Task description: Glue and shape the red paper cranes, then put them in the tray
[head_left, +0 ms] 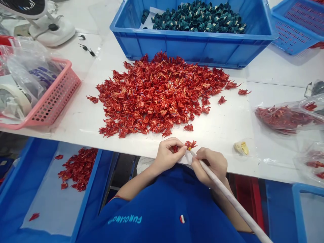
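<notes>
On the head feed I have both bare hands close together at the table's near edge. The right hand (210, 165) is closed around a long pale rod (227, 192), with the shaft running back along the forearm and its yellowish tip (189, 149) poking out just ahead of the fingertips. A red folded piece (190, 144) sits at that tip, touching it or very nearly; I cannot tell whether it is fixed on. The left hand (168, 157) is curled shut, its fingers (178, 143) apparently pinching a small red bit (174, 149), partly hidden, just beside the rod's tip. Working this near the edge seems to let both hands stay braced for fine handling.

Beyond the fingertips, a wide heap of red folded pieces (162, 94) lies spread on the white table (227, 118), probably so that any piece is within easy reach. Farther out, a blue plastic crate (192, 50) holds dark green pieces (197, 20). Left of the left hand are a pink basket (58, 98) with clear plastic in it and, lower down, a blue tray (95, 168) holding more red pieces (76, 168). Right of the right hand lie a crumpled yellowish scrap (241, 147) and a clear bag of red pieces (286, 116).
</notes>
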Demonstrator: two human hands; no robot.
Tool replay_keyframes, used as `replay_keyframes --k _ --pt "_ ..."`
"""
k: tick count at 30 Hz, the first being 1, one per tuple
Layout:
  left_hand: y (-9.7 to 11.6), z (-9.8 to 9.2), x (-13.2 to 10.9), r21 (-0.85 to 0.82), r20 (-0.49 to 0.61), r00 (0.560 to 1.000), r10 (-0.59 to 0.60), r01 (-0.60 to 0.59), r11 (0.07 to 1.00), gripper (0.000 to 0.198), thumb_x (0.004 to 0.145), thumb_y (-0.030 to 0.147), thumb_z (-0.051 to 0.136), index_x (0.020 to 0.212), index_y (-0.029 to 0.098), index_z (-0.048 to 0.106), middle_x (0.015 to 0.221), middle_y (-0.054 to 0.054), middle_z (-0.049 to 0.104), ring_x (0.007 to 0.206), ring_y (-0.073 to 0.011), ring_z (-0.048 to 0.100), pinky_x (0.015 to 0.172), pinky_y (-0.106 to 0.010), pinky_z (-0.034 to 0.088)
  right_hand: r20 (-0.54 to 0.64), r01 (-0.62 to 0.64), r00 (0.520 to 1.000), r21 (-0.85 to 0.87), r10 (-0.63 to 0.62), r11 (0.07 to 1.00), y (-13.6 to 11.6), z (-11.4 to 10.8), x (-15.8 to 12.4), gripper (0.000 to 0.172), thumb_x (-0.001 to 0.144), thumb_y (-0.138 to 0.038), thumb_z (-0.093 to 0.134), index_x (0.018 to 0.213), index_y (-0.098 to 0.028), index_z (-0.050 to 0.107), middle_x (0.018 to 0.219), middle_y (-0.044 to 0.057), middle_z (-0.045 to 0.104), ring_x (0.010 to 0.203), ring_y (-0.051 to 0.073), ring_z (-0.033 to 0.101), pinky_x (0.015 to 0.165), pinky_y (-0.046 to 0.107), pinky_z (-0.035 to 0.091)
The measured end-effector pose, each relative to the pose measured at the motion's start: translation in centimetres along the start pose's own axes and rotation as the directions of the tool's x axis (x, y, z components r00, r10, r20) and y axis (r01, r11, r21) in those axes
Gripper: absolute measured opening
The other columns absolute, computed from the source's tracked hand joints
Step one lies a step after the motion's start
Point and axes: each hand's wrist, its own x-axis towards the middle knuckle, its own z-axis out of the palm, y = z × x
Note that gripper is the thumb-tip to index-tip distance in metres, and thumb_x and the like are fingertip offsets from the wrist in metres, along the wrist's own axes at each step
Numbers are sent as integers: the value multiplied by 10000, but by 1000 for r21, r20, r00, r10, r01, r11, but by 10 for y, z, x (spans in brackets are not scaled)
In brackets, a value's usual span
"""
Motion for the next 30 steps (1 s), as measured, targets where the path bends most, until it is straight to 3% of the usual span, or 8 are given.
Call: replay_keyframes --k 7,9,13,15,20,24,28,30 --pt "4 -2 2 -139 6 995 -99 99 985 193 729 305 736 603 166 692 617 -34 651 577 -131 571 531 -243 437 -8 -24 1000 39 24 999 0 -1 -4 249 754 -26 531 697 -235 407 532 -81 435 397 64 360 392 192 309" --pt "5 -2 2 -193 21 988 -154 155 969 215 714 338 757 610 163 690 612 -20 637 512 -105 532 465 -225 401 -76 -45 996 42 48 998 0 0 -5 232 759 -31 550 730 -233 440 570 -70 487 414 63 411 397 183 328" --pt "5 0 3 -295 49 962 -270 273 916 318 654 426 800 601 144 663 563 14 591 356 -42 399 344 -198 300 -28 -44 999 61 46 997 0 0 -6 234 759 -35 534 702 -233 425 540 -82 465 386 57 372 390 185 319" --pt "4 1 3 -328 59 950 -307 309 893 354 624 454 814 598 138 657 543 19 583 334 -33 382 326 -188 282 -78 -65 995 58 69 996 0 0 -6 221 761 -43 546 715 -231 441 562 -74 495 397 58 394 391 183 322" --pt "1 1 4 -372 74 943 -324 328 868 373 611 476 820 600 141 657 488 34 548 317 -32 366 320 -186 274 34 -96 995 115 92 989 -2 0 -6 243 757 -40 525 672 -237 408 495 -91 419 373 64 355 384 196 313" --pt "1 0 4 -361 89 940 -330 340 869 388 601 494 824 604 143 659 511 20 573 329 -34 367 322 -196 271 -136 -108 983 92 120 990 -4 1 -6 212 758 -53 563 729 -236 461 583 -59 527 416 74 445 389 195 346" --pt "1 0 4 -348 98 940 -325 339 874 405 616 517 809 608 145 648 486 33 542 328 -36 360 325 -199 280 -8 -83 996 103 84 991 -4 1 -4 240 752 -38 522 690 -242 411 508 -86 439 367 68 359 375 205 312" --pt "1 0 5 -344 105 941 -323 339 876 411 619 525 807 609 146 649 473 39 525 325 -38 359 324 -198 279 -20 -50 998 127 53 991 -4 1 -3 241 759 -33 516 703 -241 410 518 -84 430 383 69 370 382 201 309"
